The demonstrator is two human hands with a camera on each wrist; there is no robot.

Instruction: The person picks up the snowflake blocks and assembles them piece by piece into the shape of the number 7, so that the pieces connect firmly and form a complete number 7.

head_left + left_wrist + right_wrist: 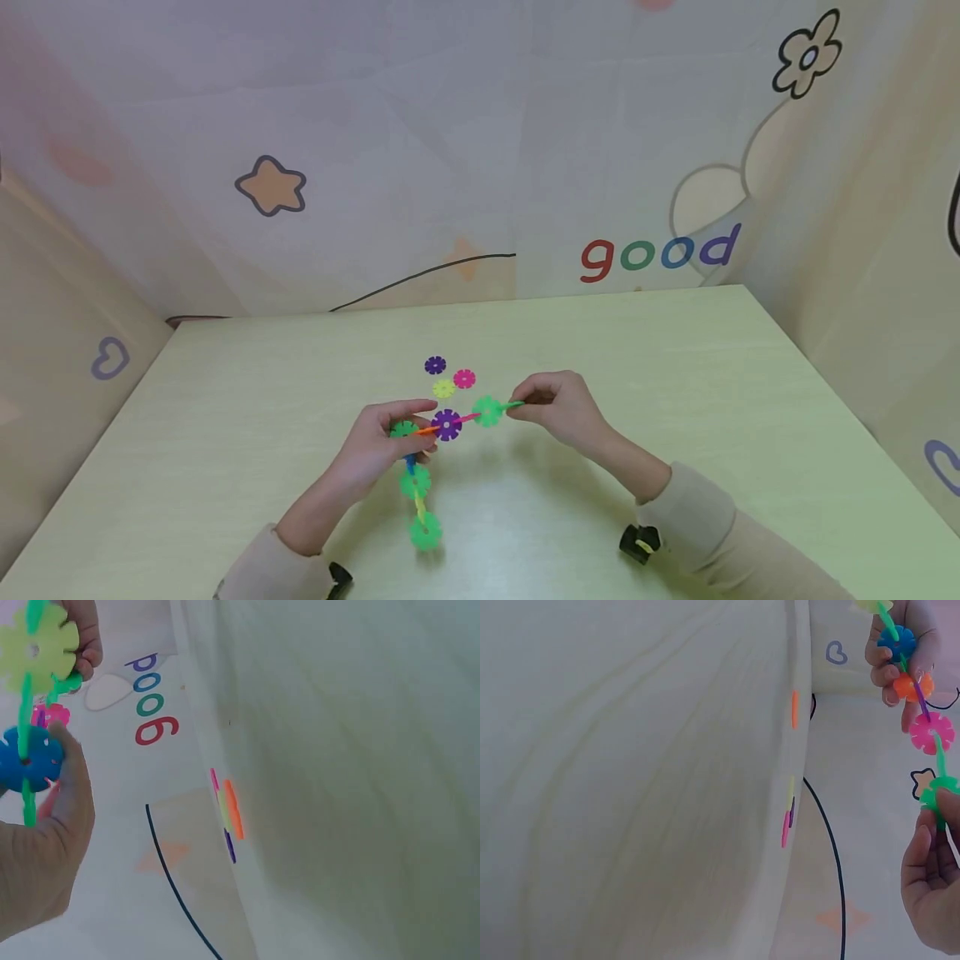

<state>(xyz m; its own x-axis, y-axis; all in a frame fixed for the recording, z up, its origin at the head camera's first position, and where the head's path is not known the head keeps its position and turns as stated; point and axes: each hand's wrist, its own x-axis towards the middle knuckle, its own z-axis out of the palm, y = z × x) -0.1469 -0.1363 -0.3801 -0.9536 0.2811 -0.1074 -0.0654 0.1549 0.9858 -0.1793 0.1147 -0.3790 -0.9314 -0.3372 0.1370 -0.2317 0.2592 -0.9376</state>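
A chain of notched plastic flower discs is held up in both hands. My left hand point(375, 433) grips it near the orange disc point(426, 431), beside a green disc point(403, 430). To the right follow a purple disc point(447, 425), a pink one seen edge-on and a green disc point(487, 411). Between thumb and fingers, my right hand point(558, 408) pinches the end green disc point(513, 405). Below the left hand hangs a branch: a blue disc point(30, 759), a green disc point(415, 481), a yellow one and a lowest green disc point(425, 532).
Loose on the pale table point(637, 350), beyond the hands, lie a purple disc point(435, 365), a pink disc point(464, 379) and a yellow disc point(443, 388). Both wrist views also show a loose orange disc point(233, 810). A printed cloth backdrop point(450, 150) stands behind.
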